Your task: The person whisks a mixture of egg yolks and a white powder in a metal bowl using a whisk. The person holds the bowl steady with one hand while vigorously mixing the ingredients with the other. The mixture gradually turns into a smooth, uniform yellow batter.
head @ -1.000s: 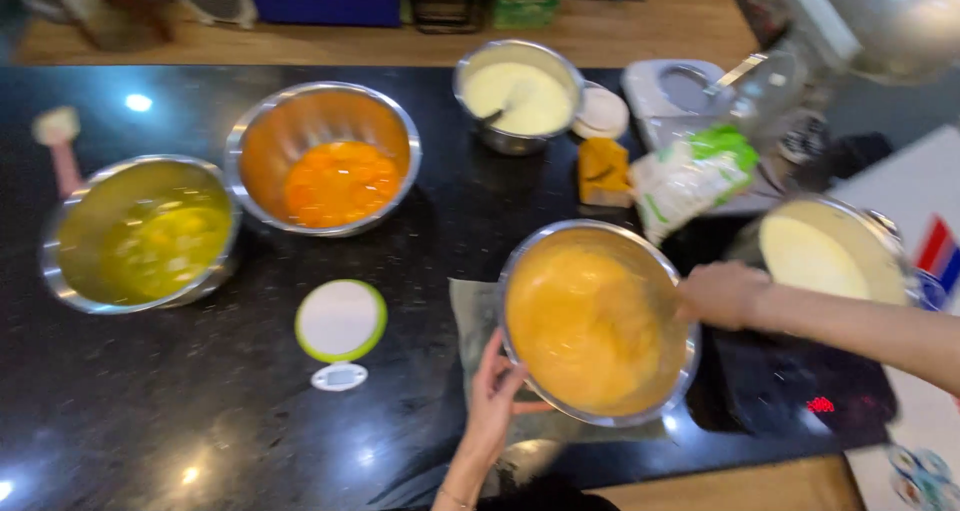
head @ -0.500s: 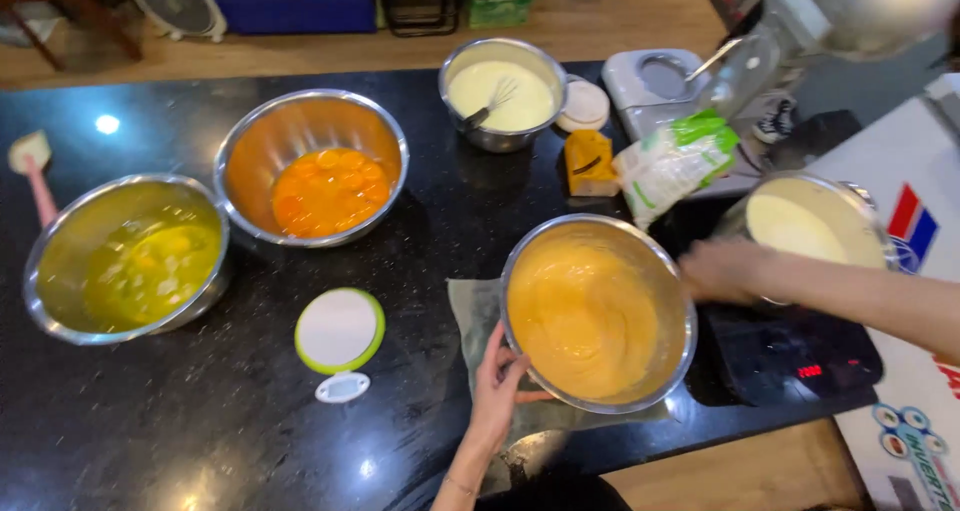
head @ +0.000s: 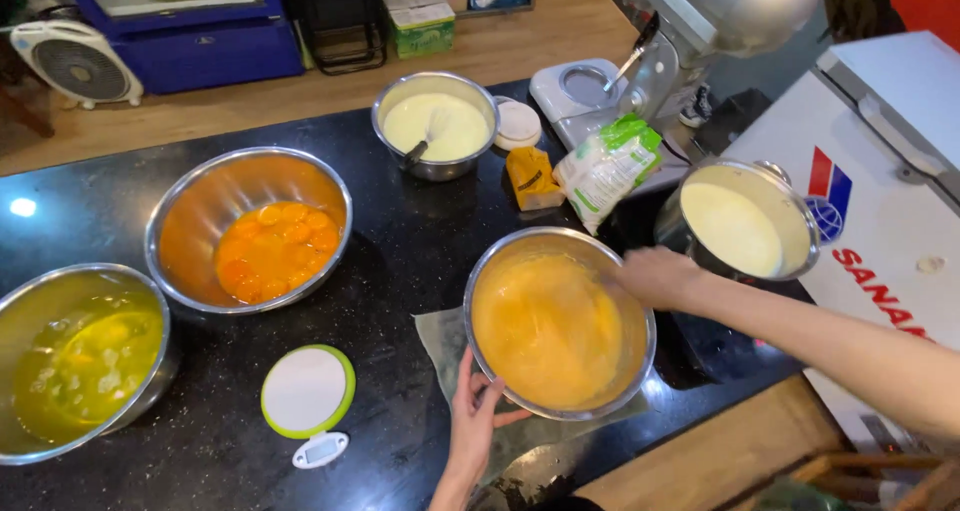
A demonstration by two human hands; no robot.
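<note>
Batter bowl (head: 560,323) between egg-yolk bowl (head: 250,229), pot (head: 745,221)

White-and-green bag (head: 608,169) lies at one o'clock, just left of the mixer base. Small orange packet (head: 530,178) sits beside it. Green-and-white box (head: 421,24) stands at twelve. Red-and-blue logo (head: 827,201) marks the white freezer lid at three.

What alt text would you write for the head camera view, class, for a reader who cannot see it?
On a black counter, the person's left hand steadies a steel bowl of orange batter while the right hand reaches over its rim. A bowl of egg yolks, a bowl of egg whites and a round kitchen scale lie to the left.
</note>
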